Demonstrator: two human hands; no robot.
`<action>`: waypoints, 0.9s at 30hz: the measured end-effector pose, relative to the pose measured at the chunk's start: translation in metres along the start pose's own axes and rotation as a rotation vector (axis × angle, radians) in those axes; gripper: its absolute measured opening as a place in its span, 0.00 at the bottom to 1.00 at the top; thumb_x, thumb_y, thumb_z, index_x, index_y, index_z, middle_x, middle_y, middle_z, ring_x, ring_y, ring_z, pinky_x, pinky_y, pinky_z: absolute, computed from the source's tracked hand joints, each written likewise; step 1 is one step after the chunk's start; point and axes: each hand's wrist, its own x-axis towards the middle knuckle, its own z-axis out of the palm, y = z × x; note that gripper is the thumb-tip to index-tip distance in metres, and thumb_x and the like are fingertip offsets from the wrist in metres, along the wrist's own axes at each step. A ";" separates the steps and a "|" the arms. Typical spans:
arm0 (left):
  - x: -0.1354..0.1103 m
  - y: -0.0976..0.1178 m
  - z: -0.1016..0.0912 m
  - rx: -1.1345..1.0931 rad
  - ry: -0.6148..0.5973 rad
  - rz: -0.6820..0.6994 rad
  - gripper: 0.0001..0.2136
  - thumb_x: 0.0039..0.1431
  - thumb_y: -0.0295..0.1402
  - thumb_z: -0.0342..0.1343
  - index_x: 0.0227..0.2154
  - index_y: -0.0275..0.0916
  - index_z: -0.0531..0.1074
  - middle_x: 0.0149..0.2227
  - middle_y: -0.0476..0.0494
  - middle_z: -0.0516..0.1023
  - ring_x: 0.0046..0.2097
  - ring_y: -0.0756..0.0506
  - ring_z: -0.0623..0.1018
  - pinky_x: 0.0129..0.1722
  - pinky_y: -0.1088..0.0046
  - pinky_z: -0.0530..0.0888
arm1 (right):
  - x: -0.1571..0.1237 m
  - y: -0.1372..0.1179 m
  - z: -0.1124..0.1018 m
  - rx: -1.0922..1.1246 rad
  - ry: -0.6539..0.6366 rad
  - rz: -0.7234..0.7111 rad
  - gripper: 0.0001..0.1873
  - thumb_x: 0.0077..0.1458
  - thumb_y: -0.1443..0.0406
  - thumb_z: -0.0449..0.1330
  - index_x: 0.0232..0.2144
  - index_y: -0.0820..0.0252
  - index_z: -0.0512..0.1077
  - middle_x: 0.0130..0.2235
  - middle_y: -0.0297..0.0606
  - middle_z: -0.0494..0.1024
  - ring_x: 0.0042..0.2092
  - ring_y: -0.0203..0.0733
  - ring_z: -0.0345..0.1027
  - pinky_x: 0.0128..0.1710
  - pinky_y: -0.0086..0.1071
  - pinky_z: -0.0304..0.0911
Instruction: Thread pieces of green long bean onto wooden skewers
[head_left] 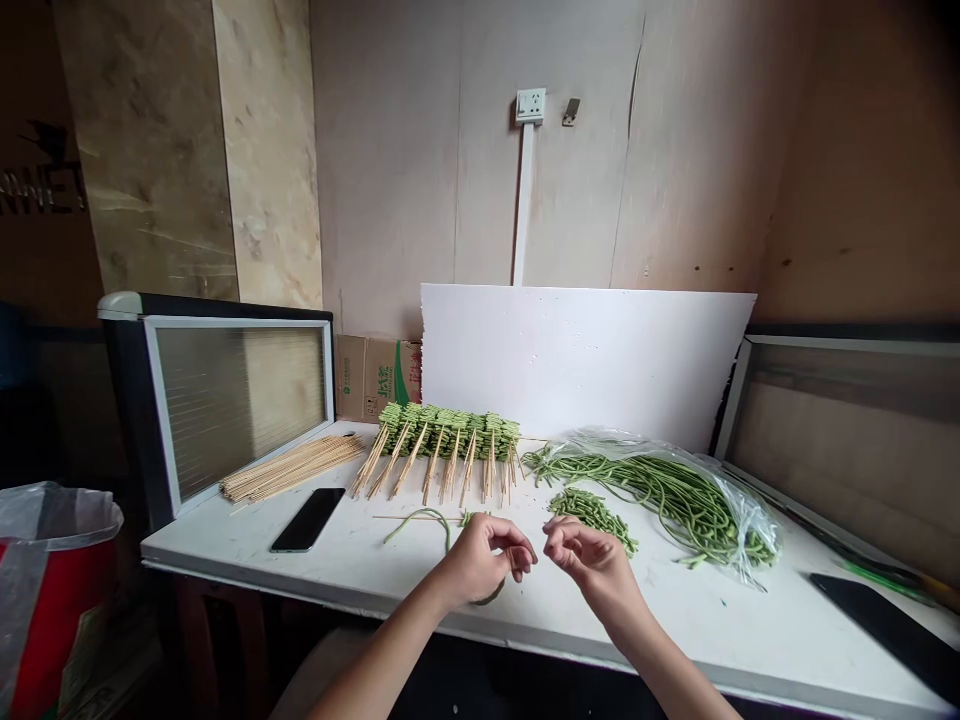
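My left grip (480, 562) and right grip (592, 565) hover curled, clenched on something or not I cannot tell, with a long green bean (420, 522) just beside the left one, so light pinches suit it.

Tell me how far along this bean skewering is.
Done: a row of long green beans threaded on bamboo skewers lies at the back of the table. In hand: a bean strand curves beneath the left hand, near the right hand; what the fingers grip is too small to tell. Left: beans in a plastic bag, a small heap of beans, and a pile of bare skewers.
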 end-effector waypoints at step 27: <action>0.003 0.011 -0.002 -0.181 0.133 -0.082 0.33 0.50 0.48 0.75 0.52 0.30 0.76 0.38 0.32 0.85 0.39 0.38 0.86 0.43 0.63 0.79 | 0.007 0.000 -0.019 -0.209 -0.129 0.007 0.19 0.56 0.47 0.70 0.40 0.53 0.84 0.45 0.45 0.83 0.49 0.54 0.75 0.46 0.43 0.70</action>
